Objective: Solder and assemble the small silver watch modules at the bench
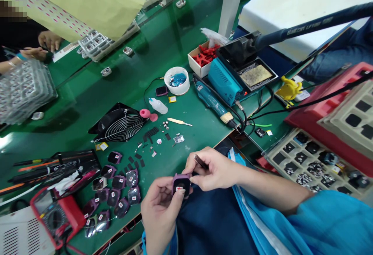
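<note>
Near the table's front edge, my left hand [163, 204] grips a purple watch case [181, 184] with a dark face and a small white-and-red sticker, its thumb on the face. My right hand [211, 169] is closed around a dark, thin tool [201, 162], and its fingertips touch the right side of the case. The tool's tip is hidden. To the left, several similar purple cases [113, 197] lie on the green table [192, 142]. Small dark pads and a small circuit board [178, 139] lie beyond my hands.
A black fan [121, 126], red multimeter [56, 216] and tool pouch [72, 165] are on the left. A white tub [176, 81], electric screwdriver [212, 99] and teal soldering station [224, 80] stand ahead. Parts trays [309, 161] are at right. Another person's hands [43, 45] are far left.
</note>
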Tool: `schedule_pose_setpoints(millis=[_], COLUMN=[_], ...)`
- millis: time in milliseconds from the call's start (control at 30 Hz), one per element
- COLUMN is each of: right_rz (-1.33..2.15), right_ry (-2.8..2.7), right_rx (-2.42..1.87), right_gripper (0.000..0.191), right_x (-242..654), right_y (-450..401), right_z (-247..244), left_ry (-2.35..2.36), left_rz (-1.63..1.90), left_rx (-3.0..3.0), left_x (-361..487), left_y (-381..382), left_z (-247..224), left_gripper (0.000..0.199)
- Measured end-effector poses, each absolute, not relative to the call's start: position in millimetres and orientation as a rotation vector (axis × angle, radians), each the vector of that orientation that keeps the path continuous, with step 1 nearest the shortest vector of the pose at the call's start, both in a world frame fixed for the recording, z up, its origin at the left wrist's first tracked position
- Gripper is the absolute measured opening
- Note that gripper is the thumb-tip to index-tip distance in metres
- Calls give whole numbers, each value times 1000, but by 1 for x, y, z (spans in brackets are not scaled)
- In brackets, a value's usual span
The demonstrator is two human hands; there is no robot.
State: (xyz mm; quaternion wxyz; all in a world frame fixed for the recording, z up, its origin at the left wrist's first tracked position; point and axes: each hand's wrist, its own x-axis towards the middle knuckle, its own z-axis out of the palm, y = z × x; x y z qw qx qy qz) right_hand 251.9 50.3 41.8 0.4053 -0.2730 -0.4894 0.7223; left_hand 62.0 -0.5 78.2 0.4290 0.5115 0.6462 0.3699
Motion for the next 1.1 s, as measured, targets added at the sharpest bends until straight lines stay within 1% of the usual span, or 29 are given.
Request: schedule_pose_setpoints(millis=[100,233,333,400,467,600,667,767,867,1000,1100], right_rz=[1835,1890,1859,1765,1655,1449,1276,949,722,591,594], right_ry=[-1236,-1198,-1219,-1259,-1296,-1375,-1446,-1610,-1740,-1751,-1733], right_rx=[-700,-689,-707,-752,-770,-797,-825,-822,-798,-767,-726], right_gripper=[9,11,12,11,11,12,12,7,11,13,12], right_x=[252,250,250,250,250,252,252,252,251,248,246], right_y=[51,53,53,52,52,51,50,46,42,38,36], right_z=[41,42,42,43,44,47,48,49,50,50,48], left_ry=[1611,1583,1546,1521,1505,1490,1498,1522,1539,1542,1495], left_rz=[926,931,967,986,998,964,965,990,984,1001,1036], left_rx=[1270,1260,1270,1282,1262,1177,1140,1119,1125,1115,1102], left_x=[63,64,63,62,61,61,62,63,63,62,58], left_y=[-1,-2,-2,-1,-2,-2,-3,-3,-4,-6,-7], left_z=[79,78,75,74,74,75,75,75,76,78,77], left_gripper=[28,24,21,19,21,44,51,50,49,49,49])
